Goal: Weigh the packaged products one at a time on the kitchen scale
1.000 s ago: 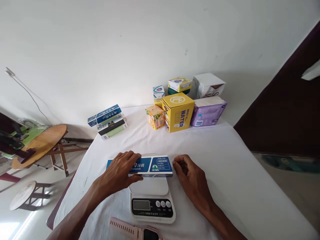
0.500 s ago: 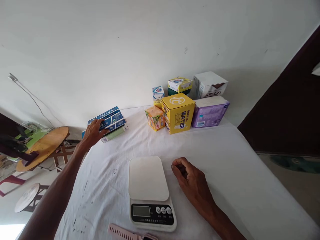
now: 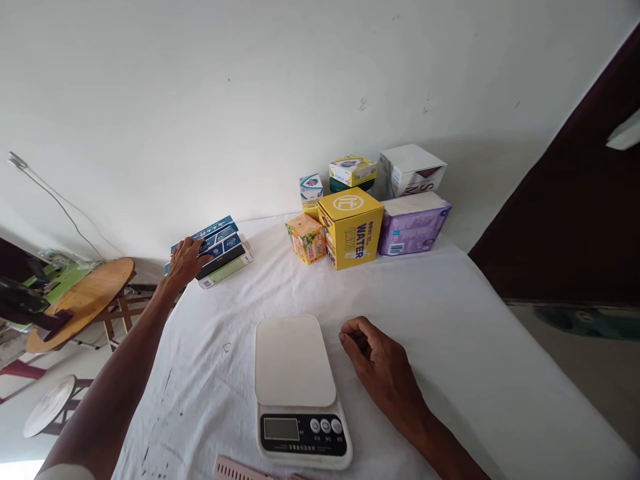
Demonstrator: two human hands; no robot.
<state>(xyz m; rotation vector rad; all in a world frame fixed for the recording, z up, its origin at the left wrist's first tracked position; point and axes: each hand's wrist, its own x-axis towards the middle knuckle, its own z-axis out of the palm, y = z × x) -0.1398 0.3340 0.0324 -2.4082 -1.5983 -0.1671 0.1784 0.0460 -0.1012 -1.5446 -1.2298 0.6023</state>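
Nearest you, a pink strap (image 3: pixel 237 469) lies on the white tabletop (image 3: pixel 475 347) just below the bare-plated kitchen scale (image 3: pixel 295 363), and beside that your right hand (image 3: pixel 383 357) is curled into a loose fist with nothing visible in it. Farther off to the left, your left hand (image 3: pixel 186 261) lies over the front blue box (image 3: pixel 227 245) on the pile, above a black-and-green box (image 3: pixel 227 265), though whether it grips or merely rests can't be told; you seem to be handling that box at the pile, so the next move calls for level, gentle fingers
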